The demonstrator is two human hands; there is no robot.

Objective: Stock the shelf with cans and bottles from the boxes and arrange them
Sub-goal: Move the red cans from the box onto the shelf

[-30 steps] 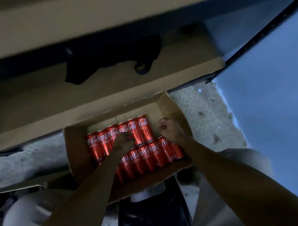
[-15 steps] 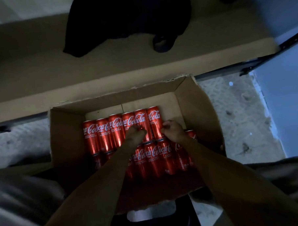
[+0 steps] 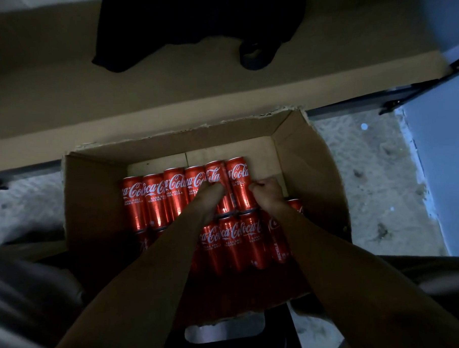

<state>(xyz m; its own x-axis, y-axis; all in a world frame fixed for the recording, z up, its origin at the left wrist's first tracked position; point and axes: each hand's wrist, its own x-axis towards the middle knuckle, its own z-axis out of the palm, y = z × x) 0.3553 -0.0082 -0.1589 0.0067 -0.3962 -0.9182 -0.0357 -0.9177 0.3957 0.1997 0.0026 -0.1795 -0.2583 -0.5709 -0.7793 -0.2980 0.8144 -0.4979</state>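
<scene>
Cans (image 3: 156, 200) lying flat, two rows, in box (image 3: 93, 222) on floor, shelf (image 3: 62, 97) at 12; left hand (image 3: 209, 194) and right hand (image 3: 267, 193) clenched on far-row cans, likely prying them free.

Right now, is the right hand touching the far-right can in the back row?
Touching. The head view shows the right hand closed against the side of the far-right can, its fingers overlapping the can's edge with no gap.

Both bare forearms reach forward and converge, the left hand (image 3: 207, 195) flattened, fingers together, the right hand (image 3: 266, 192) curled into a loose fist.
</scene>
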